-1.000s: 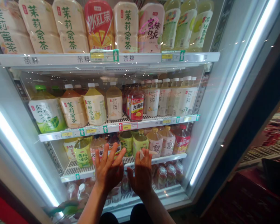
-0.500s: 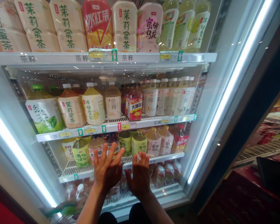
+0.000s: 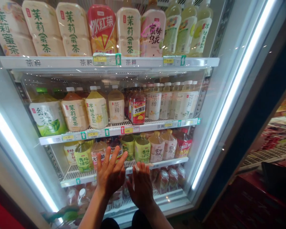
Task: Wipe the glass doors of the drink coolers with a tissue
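Note:
In the head view my left hand (image 3: 111, 176) is raised before the glass door (image 3: 124, 74) of a drinks cooler. Its fingers are spread, the palm faces the glass, and it holds nothing. To its right, my right hand (image 3: 141, 187) lies against the glass with its fingers close together. A thin whitish tissue (image 3: 147, 165) shows at and between those fingertips; most of it is hidden under the hand. Behind the glass, close to the fingers, stand a green tea bottle (image 3: 142, 149) and a pale peach-coloured bottle (image 3: 156, 148).
Large bottles (image 3: 102, 30) line the top shelf (image 3: 62, 63), with more bottles (image 3: 116, 106) on the middle shelf. Bright light strips (image 3: 238, 86) run down both sides of the cooler. At the right are a dark door frame (image 3: 250, 105) and a wire rack (image 3: 259, 152) with packages.
My right hand has slid slightly down and left with the tissue. My left hand has stayed almost in place. The view has shifted slightly.

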{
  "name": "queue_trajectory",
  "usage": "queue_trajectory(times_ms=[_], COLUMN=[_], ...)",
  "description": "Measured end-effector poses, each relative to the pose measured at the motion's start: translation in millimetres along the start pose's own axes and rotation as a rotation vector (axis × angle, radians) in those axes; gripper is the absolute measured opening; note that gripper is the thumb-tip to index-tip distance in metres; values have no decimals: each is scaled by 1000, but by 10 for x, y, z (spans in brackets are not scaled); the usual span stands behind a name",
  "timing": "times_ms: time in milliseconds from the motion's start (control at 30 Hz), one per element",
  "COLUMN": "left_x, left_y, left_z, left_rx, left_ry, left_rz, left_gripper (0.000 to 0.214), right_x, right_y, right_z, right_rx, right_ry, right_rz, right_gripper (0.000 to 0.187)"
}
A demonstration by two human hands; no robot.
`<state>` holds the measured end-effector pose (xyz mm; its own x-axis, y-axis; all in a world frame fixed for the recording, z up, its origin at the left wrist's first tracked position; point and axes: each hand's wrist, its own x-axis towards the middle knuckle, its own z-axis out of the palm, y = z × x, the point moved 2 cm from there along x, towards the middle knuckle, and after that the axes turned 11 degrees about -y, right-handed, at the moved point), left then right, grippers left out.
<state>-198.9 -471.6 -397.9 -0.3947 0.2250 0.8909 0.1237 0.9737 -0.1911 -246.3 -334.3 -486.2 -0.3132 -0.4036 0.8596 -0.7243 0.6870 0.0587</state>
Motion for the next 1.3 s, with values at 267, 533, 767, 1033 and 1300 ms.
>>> queue_trajectory(times_ms=[267, 533, 767, 1033, 1300], left_x=[12, 16, 24, 5, 16], left_y=[13, 5, 8, 2, 12], left_z=[-17, -23, -32, -18, -33], left_rx=[-10, -15, -27, -33, -21], left_ry=[5, 8, 2, -6, -5], left_rz=[-10, -1, -7, -15, -14], left_gripper=[61, 56, 51, 55, 59], right_x=[518, -299, 502, -73, 804], right_y=[326, 121, 332, -19, 401], right_z=[-185, 120, -192, -47, -408], right_rx=[0, -5, 8, 15, 112], right_ry=[141, 37, 150, 2, 225], right_rz=[245, 53, 204, -16, -59], right_gripper=[73, 70, 74, 69, 78])
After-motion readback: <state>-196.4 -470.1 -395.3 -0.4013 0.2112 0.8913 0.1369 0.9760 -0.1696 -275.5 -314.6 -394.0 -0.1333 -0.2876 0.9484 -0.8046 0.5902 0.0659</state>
